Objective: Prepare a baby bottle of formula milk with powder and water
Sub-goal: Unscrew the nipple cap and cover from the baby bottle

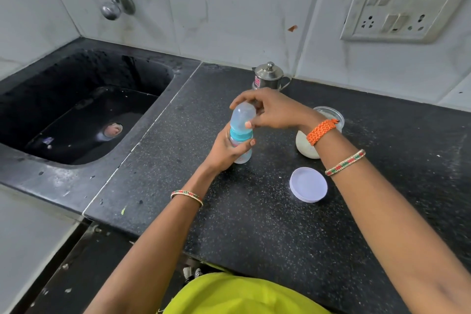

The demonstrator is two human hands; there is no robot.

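Black speckled granite countertop [267, 224] carried the work, with the sink [84, 107] to its left. On it, a glass jar of white powder [309, 146] stood open behind the right wrist, its white lid [308, 188] lying just beside; a lidded steel pot [269, 76] stood at the wall. The baby bottle [242, 135] stood upright near mid-counter, apparently empty, hence light and easily tipped. The left hand [226, 150] wrapped its smooth plastic body below the teal collar [240, 134]; the right hand [270, 109] pinched the translucent cap [243, 115], thumb in front. Best purchase was judged to be the rigid body and collar.
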